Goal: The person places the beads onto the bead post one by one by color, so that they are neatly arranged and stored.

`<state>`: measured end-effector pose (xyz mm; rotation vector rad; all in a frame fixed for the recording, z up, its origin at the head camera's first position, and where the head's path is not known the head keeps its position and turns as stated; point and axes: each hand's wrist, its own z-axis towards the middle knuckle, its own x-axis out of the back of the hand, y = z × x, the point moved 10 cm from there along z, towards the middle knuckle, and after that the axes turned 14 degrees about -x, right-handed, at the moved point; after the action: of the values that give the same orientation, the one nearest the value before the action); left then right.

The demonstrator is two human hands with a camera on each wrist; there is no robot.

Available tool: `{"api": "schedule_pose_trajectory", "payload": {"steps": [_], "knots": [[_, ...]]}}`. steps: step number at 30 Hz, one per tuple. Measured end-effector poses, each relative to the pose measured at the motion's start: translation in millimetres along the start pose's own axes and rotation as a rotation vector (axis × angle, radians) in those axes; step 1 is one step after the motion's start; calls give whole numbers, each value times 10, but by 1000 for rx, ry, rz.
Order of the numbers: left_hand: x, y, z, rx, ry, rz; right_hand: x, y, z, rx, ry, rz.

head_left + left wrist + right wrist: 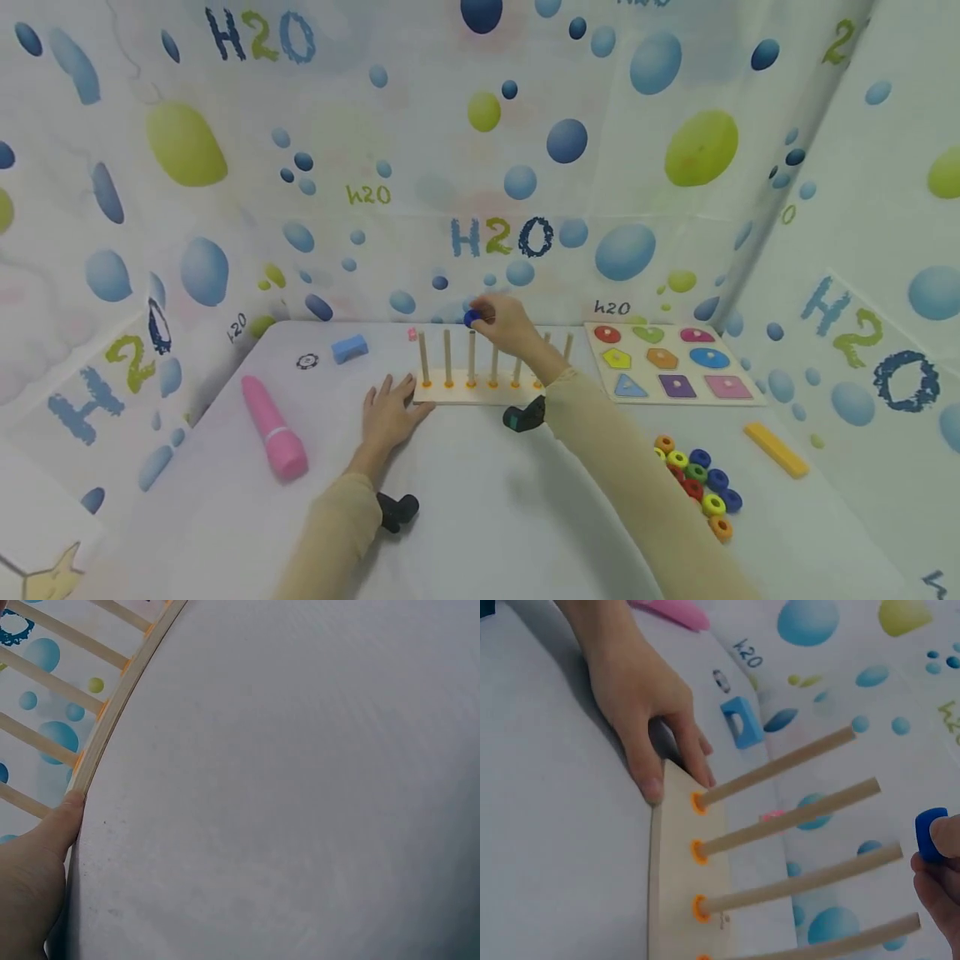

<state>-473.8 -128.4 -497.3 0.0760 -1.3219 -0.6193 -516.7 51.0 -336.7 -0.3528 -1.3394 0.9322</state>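
My right hand (510,327) pinches a blue ring bead (471,318) between thumb and fingers. It holds the bead just above the top of the third wooden peg from the left (471,358). In the right wrist view, the bead (928,834) stands on edge beyond the peg tips. A pale wooden base (450,396) carries a row of upright pegs, each with an orange ring mark at its foot. At the base's left end rests my left hand (386,421), fingers spread. Its thumb (66,817) touches the front edge near the corner.
To the right lie several coloured ring beads (696,475) and a yellow block (776,450). A shape puzzle board (652,383) sits behind them. On the left are a pink bulb-ended rod (273,429), a blue arch block (349,348) and a small pink piece (412,334).
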Motion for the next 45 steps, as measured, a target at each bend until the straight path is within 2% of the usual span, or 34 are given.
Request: {"api": "schedule_pose_trajectory", "payload": {"steps": [9,14,22,26,30,38,45], "knots": [[-19,-12,-17,-10,26,29,-445,-237,91,3,-27,23],[10,-16,-19,-6,37,39,-624,-361,112,18,-70,-17],[-20,-3,-21,-4,43,47,-707,-423,120,56,-44,-57],[-16,-20,-34,5,46,46,-747,-403,137,44,-51,-91],[3,-33,-25,4,44,45,-712,-399,147,28,-31,-119],[-3,34,3,-21,39,50,-447,-322,60,20,6,-81],[4,-13,1,-29,41,55,-20,-154,4,25,56,-52]]}}
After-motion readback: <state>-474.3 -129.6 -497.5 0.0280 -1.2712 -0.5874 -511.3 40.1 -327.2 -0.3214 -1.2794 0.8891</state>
